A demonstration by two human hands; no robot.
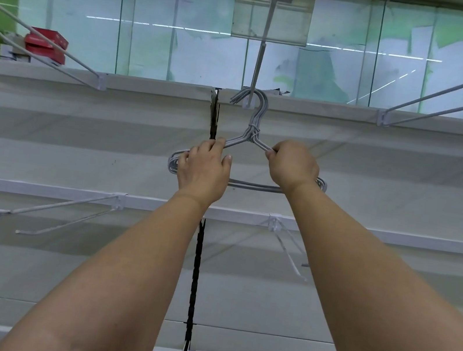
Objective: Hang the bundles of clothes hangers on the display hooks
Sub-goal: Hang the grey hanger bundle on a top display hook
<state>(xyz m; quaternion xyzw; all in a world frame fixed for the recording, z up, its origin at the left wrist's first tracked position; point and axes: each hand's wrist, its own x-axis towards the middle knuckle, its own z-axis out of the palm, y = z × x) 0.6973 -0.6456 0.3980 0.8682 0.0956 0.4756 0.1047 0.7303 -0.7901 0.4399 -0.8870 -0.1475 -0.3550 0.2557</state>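
A bundle of grey wire clothes hangers is held up against the white display wall. Its hook ends curl around the base of a long display hook that points toward me and carries a clear label holder at its tip. My left hand grips the bundle's left shoulder, fingers curled over the wires. The right shoulder is pinched near the neck by my right hand. Both forearms reach up from below.
Double-prong display hooks jut from the upper rail at left and right. More hooks hang from the lower rail at left and at centre right. Red boxes sit on the wall's top at left. A dark vertical seam divides the panels.
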